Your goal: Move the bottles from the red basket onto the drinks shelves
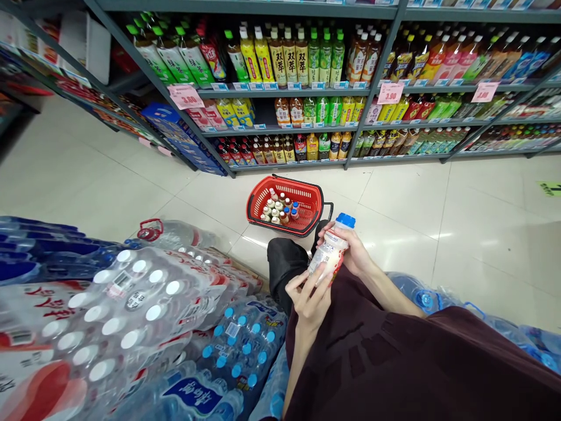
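Note:
Over my lap I hold a drink bottle (326,257) with a blue cap and a white and red label, tilted with its cap away from me. The fingers of my left hand (309,298) press against its lower end. Around the upper part, just below the cap, my right hand (354,248) is closed. On the floor past my knees stands a red shopping basket (309,227) with a black rim and handle. Several small bottles (279,206) with white, brown and blue caps stand together inside it.
Shelves (280,128) of bottled drinks run along the far side, with pink price tags (186,96). Shrink-wrapped water packs (144,304) are stacked at my left. Large water bottles (427,299) lie behind my right arm. Tiled floor (407,204) stretches between.

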{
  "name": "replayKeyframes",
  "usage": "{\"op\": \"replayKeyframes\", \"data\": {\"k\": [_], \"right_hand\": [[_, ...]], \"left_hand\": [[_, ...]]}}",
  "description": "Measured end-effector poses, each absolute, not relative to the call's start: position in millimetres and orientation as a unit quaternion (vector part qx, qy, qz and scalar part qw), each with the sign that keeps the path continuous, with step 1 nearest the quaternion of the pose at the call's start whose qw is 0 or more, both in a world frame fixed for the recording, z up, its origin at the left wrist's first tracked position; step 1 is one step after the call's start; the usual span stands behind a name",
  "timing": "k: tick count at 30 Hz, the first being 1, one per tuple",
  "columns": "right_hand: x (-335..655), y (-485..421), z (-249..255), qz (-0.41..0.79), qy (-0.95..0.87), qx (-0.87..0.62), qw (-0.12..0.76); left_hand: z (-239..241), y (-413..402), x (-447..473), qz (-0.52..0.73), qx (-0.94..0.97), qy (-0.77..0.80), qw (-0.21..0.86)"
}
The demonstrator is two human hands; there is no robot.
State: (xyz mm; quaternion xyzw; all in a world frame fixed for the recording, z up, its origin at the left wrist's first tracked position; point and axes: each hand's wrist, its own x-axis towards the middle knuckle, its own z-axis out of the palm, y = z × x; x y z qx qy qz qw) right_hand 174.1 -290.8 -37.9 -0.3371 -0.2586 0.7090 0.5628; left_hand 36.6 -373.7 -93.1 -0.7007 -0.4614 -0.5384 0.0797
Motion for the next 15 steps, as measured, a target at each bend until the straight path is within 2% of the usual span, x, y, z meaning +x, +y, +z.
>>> {"op": "replayKeyframes", "data": {"k": [2,4,7,9,11,13,15], "right_hand": [[173,-291,-38,0.712,-0.25,-0.326,0.569],[173,-292,-39,0.72,-0.233,-0.306,0.578],[175,-293,-39,0.736,-0.212,-0.266,0.585],[178,-293,-39,0.744,-0.206,-0.243,0.587],[181,-293,-39,0.748,-0.205,-0.226,0.589],[185,-293,-38,0.751,-0.203,-0.213,0.591],[187,-293,-37,0.754,-0.203,-0.202,0.592]], "left_hand": [[-95,-374,37,-0.547,-0.696,-0.461,0.062],[-95,-374,39,-0.569,-0.676,-0.468,-0.017],[-91,-377,45,-0.568,-0.601,-0.482,-0.288],[-86,-380,48,-0.507,-0.547,-0.448,-0.494],[-82,-383,50,-0.449,-0.498,-0.376,-0.64],[-81,-385,49,-0.435,-0.457,-0.313,-0.71],[-81,-386,48,-0.445,-0.446,-0.294,-0.719]]}}
